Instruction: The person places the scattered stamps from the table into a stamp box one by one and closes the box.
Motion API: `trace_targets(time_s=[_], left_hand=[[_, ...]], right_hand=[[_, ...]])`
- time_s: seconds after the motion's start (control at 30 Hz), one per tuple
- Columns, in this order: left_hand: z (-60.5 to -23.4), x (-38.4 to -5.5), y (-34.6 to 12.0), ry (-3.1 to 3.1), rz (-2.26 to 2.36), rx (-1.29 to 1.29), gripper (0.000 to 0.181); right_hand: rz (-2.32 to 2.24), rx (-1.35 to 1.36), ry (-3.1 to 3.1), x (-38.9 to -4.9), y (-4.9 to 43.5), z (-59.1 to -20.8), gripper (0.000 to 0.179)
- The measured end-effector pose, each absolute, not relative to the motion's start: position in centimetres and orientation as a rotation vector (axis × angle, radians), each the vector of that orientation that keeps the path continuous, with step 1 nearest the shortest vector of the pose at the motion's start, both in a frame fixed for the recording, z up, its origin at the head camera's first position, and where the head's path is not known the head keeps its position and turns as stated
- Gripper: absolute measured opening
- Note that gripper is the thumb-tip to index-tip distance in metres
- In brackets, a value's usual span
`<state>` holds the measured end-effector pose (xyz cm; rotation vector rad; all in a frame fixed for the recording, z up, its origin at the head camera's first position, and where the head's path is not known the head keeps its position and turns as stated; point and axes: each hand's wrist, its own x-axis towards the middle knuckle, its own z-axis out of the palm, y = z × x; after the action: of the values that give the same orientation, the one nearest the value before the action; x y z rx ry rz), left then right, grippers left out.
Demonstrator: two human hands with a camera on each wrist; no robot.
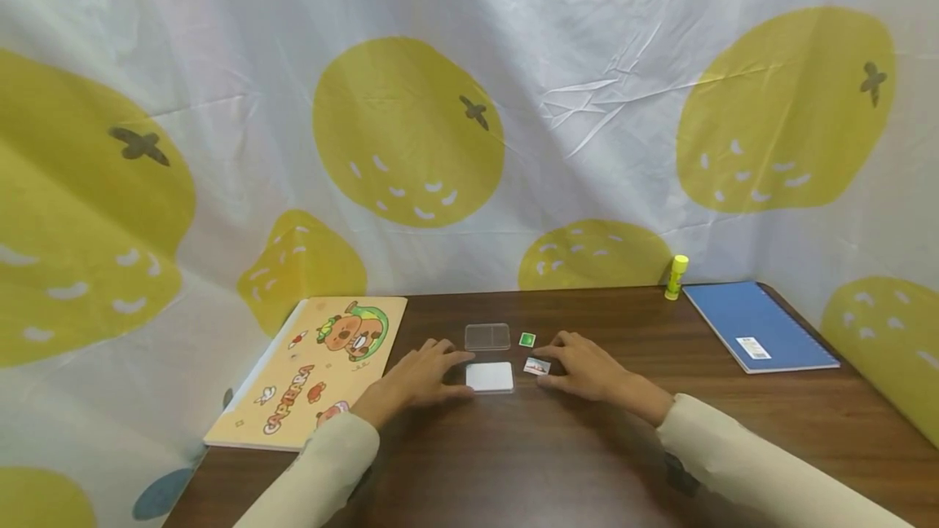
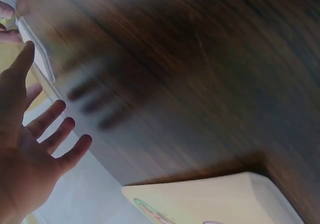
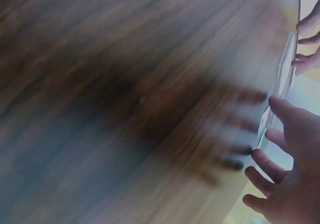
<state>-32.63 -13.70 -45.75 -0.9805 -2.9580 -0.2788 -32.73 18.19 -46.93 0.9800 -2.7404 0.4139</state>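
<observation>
A flat clear plastic case with a white insert [image 1: 490, 376] lies on the table in the head view. My left hand [image 1: 429, 373] is at its left side, fingers spread, thumb and index tips close to the edge. Behind it lies a clear plastic lid [image 1: 487, 337]. To the right is a small stamp-like picture [image 1: 537, 367]; the thumb and index finger of my right hand [image 1: 590, 369] are at its right edge. Whether they touch it cannot be told. A small green stamp-like piece [image 1: 527, 340] lies just behind. Both wrist views show the left hand [image 2: 35, 149] and right hand [image 3: 295, 169] with loosely spread fingers.
A cream notebook with capybara drawings [image 1: 323, 373] lies at the left, near my left forearm. A blue spiral notebook [image 1: 756, 324] lies at the right, with an upright yellow glue stick [image 1: 676, 277] beside it. A fruit-print curtain [image 1: 587, 186] hangs behind the wooden table [image 1: 513, 463].
</observation>
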Motion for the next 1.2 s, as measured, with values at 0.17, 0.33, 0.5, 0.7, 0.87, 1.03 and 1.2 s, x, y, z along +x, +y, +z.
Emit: trace_targets(time_s=[0.17, 0.33, 0.5, 0.7, 0.87, 1.03, 1.2], left_hand=[[-46.0, -32.9, -13.5, -2.953, -0.406, -1.007, 0.062], [-46.3, -33.0, -13.3, -2.957, -0.483, -1.011, 0.056], [-46.4, -32.9, -13.1, -2.951, -0.538, -0.994, 0.054], [-46.6, -32.9, -13.0, -2.937, -0.611, -0.953, 0.051], [-46.9, -32.9, -13.0, -2.924, -0.637, -0.921, 0.048], [-47.1, -33.0, -12.9, -2.924, -0.669, -0.889, 0.048], [-47.2, -33.2, -12.9, -2.922, -0.689, -0.877, 0.047]], right_hand=[[0.437, 1.001, -2.731, -32.9, 17.6, -46.9, 0.038], [0.468, 1.022, -2.730, -33.1, 17.1, -46.7, 0.029], [0.510, 1.020, -2.756, -33.4, 16.9, -46.5, 0.024], [0.532, 1.036, -2.771, -33.7, 16.8, -46.4, 0.025], [0.542, 1.052, -2.761, -33.9, 16.9, -46.5, 0.025], [0.547, 1.076, -2.731, -34.0, 17.1, -46.8, 0.022], [0.555, 1.113, -2.699, -34.0, 17.4, -47.1, 0.021]])
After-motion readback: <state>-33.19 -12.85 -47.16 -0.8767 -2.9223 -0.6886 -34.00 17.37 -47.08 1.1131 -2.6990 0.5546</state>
